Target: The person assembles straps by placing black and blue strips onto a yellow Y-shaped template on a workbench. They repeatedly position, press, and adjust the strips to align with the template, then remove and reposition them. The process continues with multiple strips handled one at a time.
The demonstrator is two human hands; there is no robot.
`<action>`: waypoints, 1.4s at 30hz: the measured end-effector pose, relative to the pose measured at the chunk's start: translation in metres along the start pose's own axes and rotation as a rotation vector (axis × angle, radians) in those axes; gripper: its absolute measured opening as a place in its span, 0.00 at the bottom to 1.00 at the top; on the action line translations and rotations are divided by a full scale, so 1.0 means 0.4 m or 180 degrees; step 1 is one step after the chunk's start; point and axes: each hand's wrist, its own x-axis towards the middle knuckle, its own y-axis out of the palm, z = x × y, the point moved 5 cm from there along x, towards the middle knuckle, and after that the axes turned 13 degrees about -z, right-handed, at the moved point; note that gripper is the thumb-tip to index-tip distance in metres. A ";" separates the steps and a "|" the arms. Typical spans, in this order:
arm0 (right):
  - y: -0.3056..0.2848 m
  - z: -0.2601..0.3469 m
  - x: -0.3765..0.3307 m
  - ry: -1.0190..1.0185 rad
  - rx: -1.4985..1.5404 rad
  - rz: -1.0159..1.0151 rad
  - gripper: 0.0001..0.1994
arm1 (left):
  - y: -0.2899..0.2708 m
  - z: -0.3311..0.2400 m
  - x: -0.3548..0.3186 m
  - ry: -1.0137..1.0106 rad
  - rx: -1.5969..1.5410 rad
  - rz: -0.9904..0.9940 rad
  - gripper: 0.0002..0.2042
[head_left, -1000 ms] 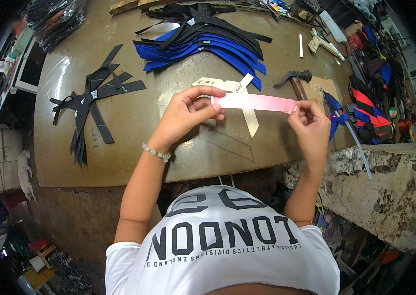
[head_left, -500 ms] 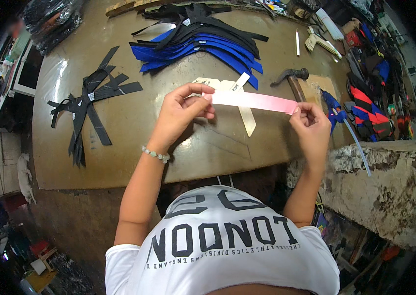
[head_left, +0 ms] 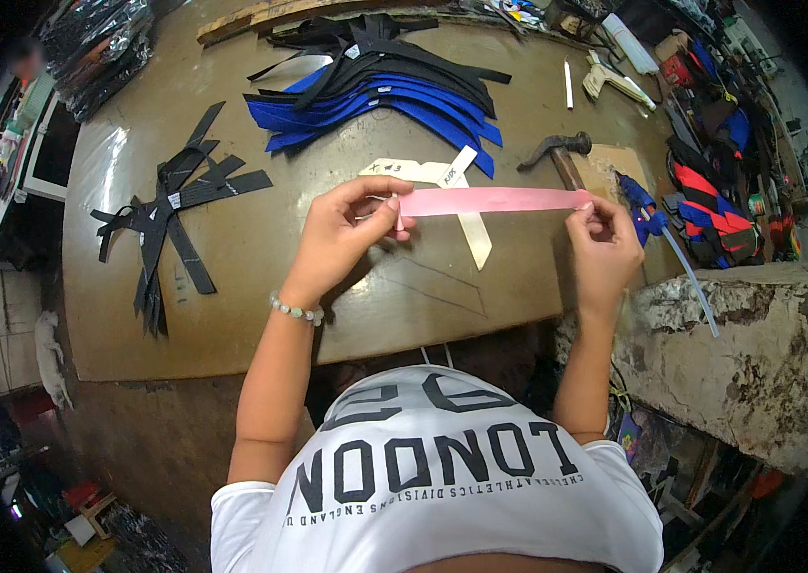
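In the head view, pinching a pink strip at centre frame, by one end between left hand thumb and fingers, by the other in the right hand. Could slip or crease if gripped loosely or pulled unevenly. Shows handwriting on cream cutouts behind, bold lettering on the white shirt at lower centre, small pale tags at left.

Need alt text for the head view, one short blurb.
A person's left hand and right hand hold a pink strip by its ends above a brown table. Cream strips lie crossed beneath it; black straps lie to the left, stacked blue and black pieces farther back, and a hammer to the right.
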 end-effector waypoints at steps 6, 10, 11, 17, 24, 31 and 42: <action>0.006 -0.019 -0.007 0.0155 0.0046 0.0127 0.06 | 0.010 0.007 0.005 -0.0093 -0.0038 -0.0124 0.12; -0.004 -0.018 0.000 0.0162 0.0154 -0.0002 0.07 | 0.003 0.015 0.009 -0.0236 0.0085 -0.0314 0.14; -0.009 -0.019 0.004 0.0211 0.0155 -0.0015 0.07 | -0.004 0.011 0.011 -0.0196 -0.0080 -0.0398 0.13; -0.036 -0.034 0.034 0.0054 -0.0124 0.0057 0.07 | -0.041 0.004 0.023 -0.0344 -0.0490 -0.0386 0.15; -0.026 -0.097 -0.048 0.1627 0.1107 0.2168 0.12 | -0.018 0.012 0.019 -0.0874 -0.1398 0.0205 0.21; -0.155 -0.191 -0.218 0.2564 0.1401 0.4725 0.13 | -0.012 0.011 0.005 -0.0712 -0.1109 0.0368 0.24; 0.001 -0.534 -0.458 0.2719 -0.0428 0.2819 0.16 | -0.038 0.038 0.006 -0.0488 -0.0636 -0.0286 0.23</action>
